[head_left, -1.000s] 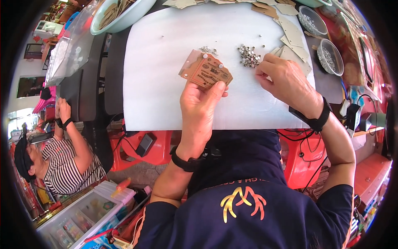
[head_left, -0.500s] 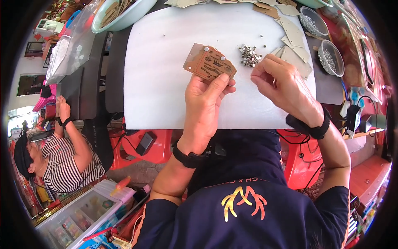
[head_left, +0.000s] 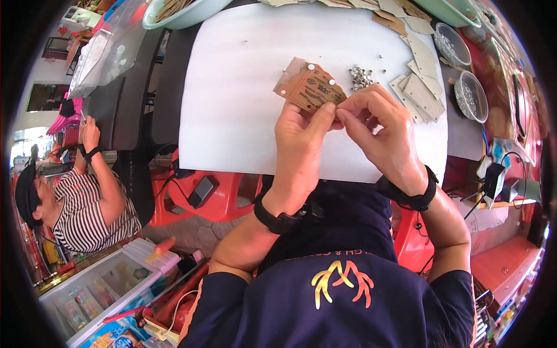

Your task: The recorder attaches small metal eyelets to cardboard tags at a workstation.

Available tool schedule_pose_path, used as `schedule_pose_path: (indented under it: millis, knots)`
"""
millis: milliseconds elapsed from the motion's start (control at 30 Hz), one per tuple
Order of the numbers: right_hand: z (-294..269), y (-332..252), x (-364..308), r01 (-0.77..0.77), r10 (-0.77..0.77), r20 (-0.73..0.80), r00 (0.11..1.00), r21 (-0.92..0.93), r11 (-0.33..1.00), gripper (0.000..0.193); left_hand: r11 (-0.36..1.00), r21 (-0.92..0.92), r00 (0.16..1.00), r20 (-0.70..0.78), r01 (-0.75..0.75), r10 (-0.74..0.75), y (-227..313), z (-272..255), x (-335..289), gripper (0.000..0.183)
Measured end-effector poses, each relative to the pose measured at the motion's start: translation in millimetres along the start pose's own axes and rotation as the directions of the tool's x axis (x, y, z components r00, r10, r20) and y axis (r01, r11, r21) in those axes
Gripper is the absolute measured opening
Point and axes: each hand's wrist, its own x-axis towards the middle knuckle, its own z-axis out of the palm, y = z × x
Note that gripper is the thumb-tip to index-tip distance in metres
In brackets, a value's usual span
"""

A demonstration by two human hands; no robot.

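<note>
My left hand [head_left: 299, 142] grips a brown printed card [head_left: 316, 90] between thumb and fingers, over the white sheet. Its upper edge is scalloped, and a few round pale studs sit near its corners. A paler flat layer sticks out from behind it at the left. At the card's right corner, my right hand [head_left: 387, 130] has thumb and forefinger pinched together; what they hold, if anything, is too small to make out. Just beyond the right hand lies a loose pile of small silvery metal caps [head_left: 361, 75], with a couple of stray ones beside it.
The white sheet [head_left: 232, 104] covers the table. Flat greyish card pieces [head_left: 416, 97] lie along its right and far edges. At the right stand two clear bowls of small metal parts [head_left: 471, 95]. A pale green basin [head_left: 180, 13] holds brown strips. To the left, another person [head_left: 87, 197] works.
My right hand has moved left from beside the metal caps to the card's corner. The left hand still holds the card. The whole view has shifted slightly.
</note>
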Motion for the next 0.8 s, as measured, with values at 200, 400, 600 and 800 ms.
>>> schedule_pose_path:
  millis: [200,400,600,800]
  knots:
    - [-1.2,-1.1,-2.1,-0.101,0.101,-0.043,0.994,-0.007,0.995,0.008,1.000,-0.009,1.000,0.000,0.027,-0.027,-4.9,-0.8,-2.4,0.025]
    - [-3.9,0.1,-4.1,-0.087,0.087,-0.014,0.996,-0.013,0.996,0.008,0.999,-0.022,1.000,0.003,0.029,-0.029,-7.0,2.4,0.9,0.027]
    - [-5.1,4.2,-4.0,-0.137,0.138,-0.016,0.990,0.027,0.990,0.008,1.000,0.029,1.000,-0.003,-0.005,0.005,-1.8,5.9,-1.3,0.028]
    - [1.6,8.2,-9.3,-0.286,0.292,0.001,0.956,0.202,0.937,0.009,0.993,0.081,0.996,0.000,-0.084,0.085,-6.5,7.6,-0.3,0.028]
